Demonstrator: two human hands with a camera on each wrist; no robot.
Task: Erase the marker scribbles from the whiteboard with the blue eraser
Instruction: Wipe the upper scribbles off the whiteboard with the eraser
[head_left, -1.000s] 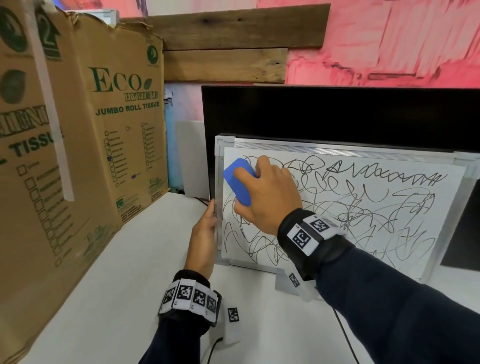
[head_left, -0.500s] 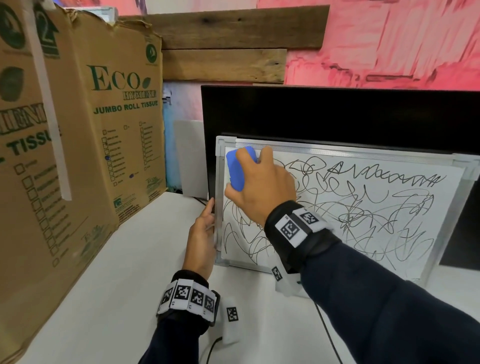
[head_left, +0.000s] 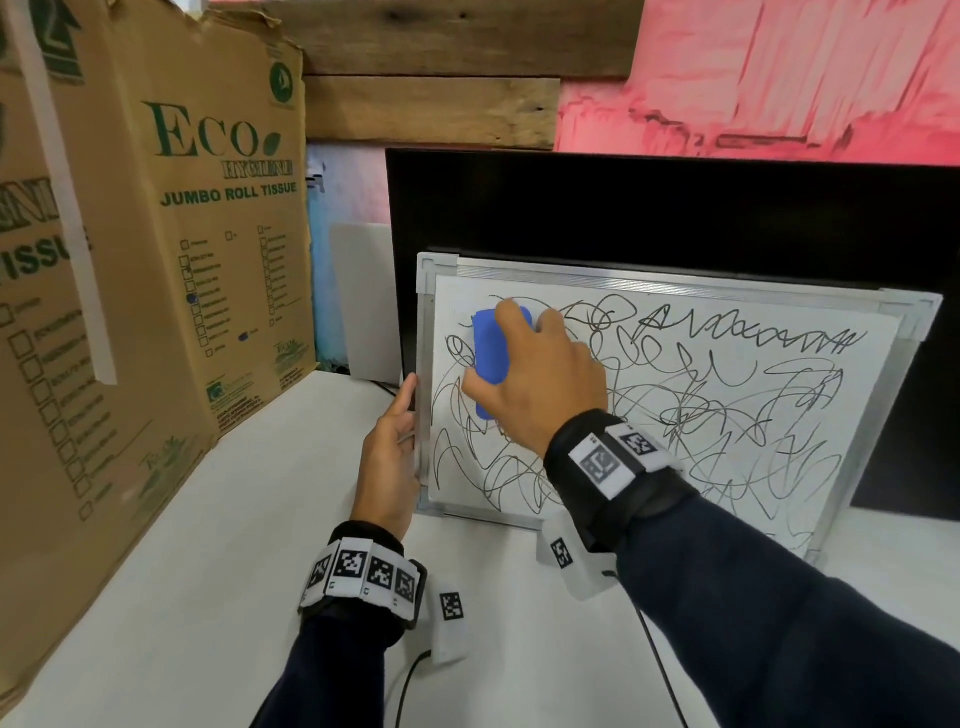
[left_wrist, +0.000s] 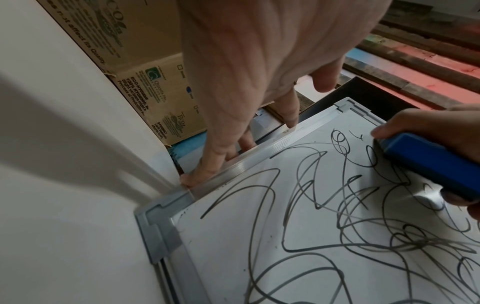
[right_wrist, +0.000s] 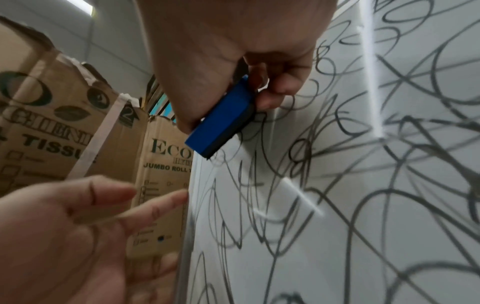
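Both arms wear dark blue long sleeves (head_left: 779, 623). Each wrist has a black band (head_left: 644, 499) with white tags (head_left: 363, 569) showing black square patterns.

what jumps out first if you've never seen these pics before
The white aluminium-framed whiteboard, propped against a black panel, is covered almost edge to edge in tangled black marker scribbles. Near its upper left, the right hand presses a blue rectangular eraser to it, while the left hand steadies the left frame edge. A tall brown cardboard tissue box stands left.
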